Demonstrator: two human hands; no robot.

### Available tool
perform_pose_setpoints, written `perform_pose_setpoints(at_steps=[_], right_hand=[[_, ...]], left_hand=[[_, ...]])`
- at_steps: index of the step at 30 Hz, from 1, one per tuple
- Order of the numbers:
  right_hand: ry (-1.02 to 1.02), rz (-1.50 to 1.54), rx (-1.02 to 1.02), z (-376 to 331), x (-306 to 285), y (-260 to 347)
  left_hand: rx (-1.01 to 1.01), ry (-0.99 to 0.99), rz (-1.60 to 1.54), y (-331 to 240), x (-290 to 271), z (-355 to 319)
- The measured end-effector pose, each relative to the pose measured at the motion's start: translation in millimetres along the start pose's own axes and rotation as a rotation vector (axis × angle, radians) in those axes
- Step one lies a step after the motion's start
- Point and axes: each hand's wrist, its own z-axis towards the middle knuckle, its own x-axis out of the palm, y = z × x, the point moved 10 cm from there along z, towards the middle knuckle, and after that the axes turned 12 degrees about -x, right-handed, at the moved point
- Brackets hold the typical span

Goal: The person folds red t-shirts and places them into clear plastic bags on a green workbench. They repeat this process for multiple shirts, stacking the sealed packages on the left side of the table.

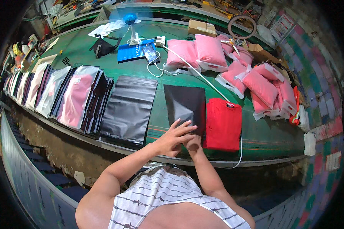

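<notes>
A black plastic mailing bag (184, 99) lies flat before me on the green table, its near half raised in a crease. Over its near end my left hand (176, 136) stretches out, fingers spread across the plastic. My right hand (193, 142) is at the same near edge, partly behind the left one. Its fingers are hidden, and whether they are inside the bag I cannot tell. Just right of the bag lies a folded red garment (223, 124). To the left is a stack of flat black bags (129, 108).
Pink filled bags (260, 87) are heaped at the right. Rows of packed bags (77, 97) line the table's left edge. Farther back are a phone (151, 54) on a cable, a blue box (132, 52), a small fan (130, 20), a cardboard box (201, 28) and a tape roll (242, 26).
</notes>
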Motion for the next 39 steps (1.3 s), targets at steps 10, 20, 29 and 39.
perform_pose_setpoints(at_steps=[10,20,29,39], right_hand=[[0.215,0.2,0.312,-46,85,-17],[0.713,0.442,0.305,-51,71,1],[0.139,0.221,0.53,-24,-23,-66],[0.43,0.311,0.898,-99,18,-81]], left_hand=[[-1.125,-0.271,-0.36,227,55,-82],[-1.045,-0.409,-0.609,234,53,-54],[-1.121,-0.519,-0.665,245,35,-66],[-0.883,-0.472,0.121,200,7,-65]])
